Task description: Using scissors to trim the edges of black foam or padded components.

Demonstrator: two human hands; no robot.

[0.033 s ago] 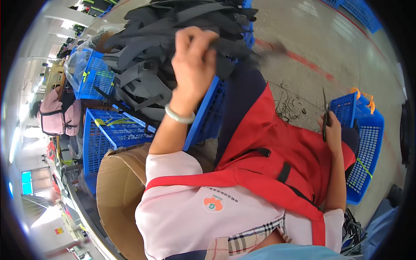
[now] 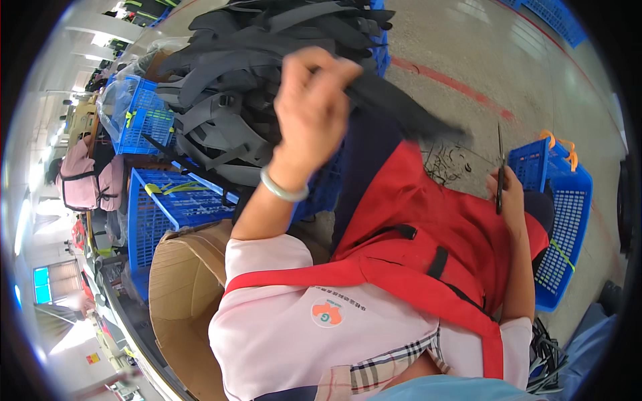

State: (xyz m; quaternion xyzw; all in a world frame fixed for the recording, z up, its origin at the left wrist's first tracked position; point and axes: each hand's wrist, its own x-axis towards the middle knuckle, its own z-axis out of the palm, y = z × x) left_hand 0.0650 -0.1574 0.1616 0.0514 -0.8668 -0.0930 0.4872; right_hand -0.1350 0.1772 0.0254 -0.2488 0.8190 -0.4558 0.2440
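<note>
My left hand [image 2: 314, 110] is raised in front of a heap of dark grey padded straps, its fingers curled around a dark grey strap [image 2: 408, 110]. That strap stretches out to the right, above my lap, and its far end is smeared by motion. The heap of padded straps [image 2: 234, 120], some with buckles and webbing, fills a blue crate [image 2: 381, 50] at the far left. At the right, near my knee, my right hand [image 2: 511, 194] is closed on a pair of scissors [image 2: 499, 170], held upright with the blades pointing away from me.
Black scraps [image 2: 449, 164] litter the floor beyond my red apron [image 2: 414, 234]. A blue basket [image 2: 562, 234] with orange ties stands at the right. To the left are a brown cardboard box [image 2: 184, 294], more blue crates [image 2: 147, 220] and a pink backpack [image 2: 90, 177].
My left hand has moved right and a little nearer, drawing the strap out from the heap toward the scissors. The right hand with the scissors has hardly moved.
</note>
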